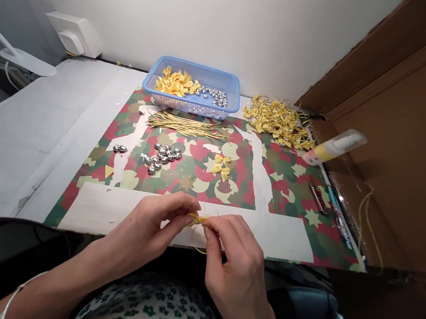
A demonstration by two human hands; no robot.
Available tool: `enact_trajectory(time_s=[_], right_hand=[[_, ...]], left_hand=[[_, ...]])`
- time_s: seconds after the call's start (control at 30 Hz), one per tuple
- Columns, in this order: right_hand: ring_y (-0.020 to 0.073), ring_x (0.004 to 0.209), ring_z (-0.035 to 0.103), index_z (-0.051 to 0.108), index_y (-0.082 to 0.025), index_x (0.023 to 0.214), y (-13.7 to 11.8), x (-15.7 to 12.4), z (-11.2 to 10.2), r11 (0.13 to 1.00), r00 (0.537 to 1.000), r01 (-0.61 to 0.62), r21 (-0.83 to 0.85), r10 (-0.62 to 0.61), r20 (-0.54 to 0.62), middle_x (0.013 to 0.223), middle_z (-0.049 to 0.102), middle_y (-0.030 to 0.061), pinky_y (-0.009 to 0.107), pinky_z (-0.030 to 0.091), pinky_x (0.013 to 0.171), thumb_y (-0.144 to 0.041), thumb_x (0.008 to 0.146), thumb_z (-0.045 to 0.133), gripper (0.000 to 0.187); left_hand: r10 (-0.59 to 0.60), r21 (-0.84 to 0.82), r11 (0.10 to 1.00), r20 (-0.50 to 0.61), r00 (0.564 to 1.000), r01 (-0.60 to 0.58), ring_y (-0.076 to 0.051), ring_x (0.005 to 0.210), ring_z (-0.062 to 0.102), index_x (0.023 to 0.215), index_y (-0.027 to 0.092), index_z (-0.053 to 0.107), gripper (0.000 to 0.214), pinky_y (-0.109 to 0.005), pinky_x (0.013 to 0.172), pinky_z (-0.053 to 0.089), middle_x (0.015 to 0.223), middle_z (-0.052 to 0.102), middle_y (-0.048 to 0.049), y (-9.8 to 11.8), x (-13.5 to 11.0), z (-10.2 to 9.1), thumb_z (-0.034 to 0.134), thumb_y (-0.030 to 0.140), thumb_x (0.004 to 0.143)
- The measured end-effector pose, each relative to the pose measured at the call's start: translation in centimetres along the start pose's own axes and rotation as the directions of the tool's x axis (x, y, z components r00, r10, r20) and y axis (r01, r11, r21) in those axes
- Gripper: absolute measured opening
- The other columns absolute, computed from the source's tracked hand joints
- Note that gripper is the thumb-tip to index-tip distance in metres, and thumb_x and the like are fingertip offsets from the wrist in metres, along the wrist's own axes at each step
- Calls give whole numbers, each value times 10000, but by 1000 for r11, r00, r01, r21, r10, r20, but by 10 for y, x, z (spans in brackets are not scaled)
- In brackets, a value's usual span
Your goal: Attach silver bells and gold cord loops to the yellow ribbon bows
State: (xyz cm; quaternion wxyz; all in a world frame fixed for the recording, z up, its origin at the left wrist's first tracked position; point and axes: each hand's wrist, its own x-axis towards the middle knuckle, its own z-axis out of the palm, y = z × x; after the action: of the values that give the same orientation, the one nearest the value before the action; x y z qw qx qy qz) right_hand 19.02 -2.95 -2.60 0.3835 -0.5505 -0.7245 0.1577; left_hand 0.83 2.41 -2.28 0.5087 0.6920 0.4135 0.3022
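Note:
My left hand and my right hand meet at the table's front edge, both pinched on a small yellow ribbon bow with a thin gold cord hanging from it. Ahead on the patterned mat lie two loose yellow bows, a cluster of silver heart beads and a bundle of gold cords. Two more silver beads sit apart to the left.
A blue basket at the back holds yellow bows and silver beads. A pile of finished bows with cords lies at the back right, beside a glue bottle. Pens lie along the right edge. Cardboard walls the right side.

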Motion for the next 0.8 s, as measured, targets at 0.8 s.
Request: enact_trajectory(time_s=[0.8], right_hand=[[188, 766, 588, 644, -160, 931, -19, 4, -4, 997, 999, 44, -67, -45, -19, 818, 648, 54, 316, 452, 669, -17, 962, 518, 193]], left_hand=[[-12, -144, 989, -7, 1000, 11, -170, 773, 609, 871, 171, 648, 58, -291, 689, 532, 840, 637, -32, 18, -6, 0, 631, 129, 908]])
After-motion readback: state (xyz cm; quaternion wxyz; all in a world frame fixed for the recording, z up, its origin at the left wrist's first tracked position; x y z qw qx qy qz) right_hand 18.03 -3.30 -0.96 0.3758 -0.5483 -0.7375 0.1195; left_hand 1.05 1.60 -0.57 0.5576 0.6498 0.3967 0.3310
